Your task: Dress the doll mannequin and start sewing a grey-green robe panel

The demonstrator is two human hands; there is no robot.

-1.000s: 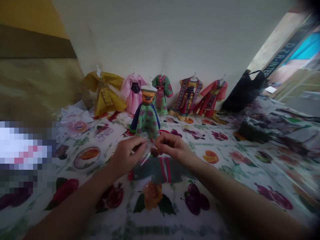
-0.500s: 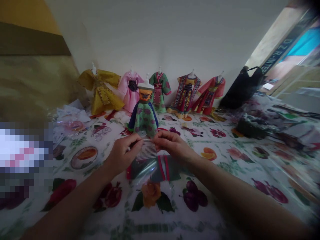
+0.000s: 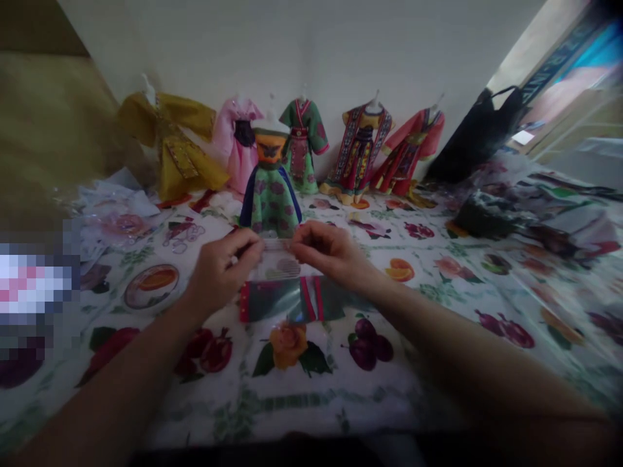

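Note:
Both of my hands hold a clear sheet with rows of fine pale lines (image 3: 282,264), one at each end. My left hand (image 3: 221,266) pinches its left side between thumb and fingers. On the opposite side, the curled fingers of my right hand (image 3: 333,251) grip the other end. What the pale lines are made of is too blurred to tell. Just below lies a flat dark green cloth piece (image 3: 275,301) with red and white trim, partly under shiny clear plastic. Behind my hands stands a small dress form in a green floral skirt and orange top (image 3: 271,188).
Several more dressed miniature forms line the wall, among them a yellow gown (image 3: 178,152) and a pink dress (image 3: 238,143). Plastic packets (image 3: 117,211) lie at the left. A dark green bundle (image 3: 491,217) and a black bag (image 3: 479,136) sit at the right. A fruit-patterned tablecloth (image 3: 302,363) covers the table.
The view has shifted, so the dress forms and table sit higher in the picture. My hands still hold the lined sheet, which now shows at a flatter angle between them.

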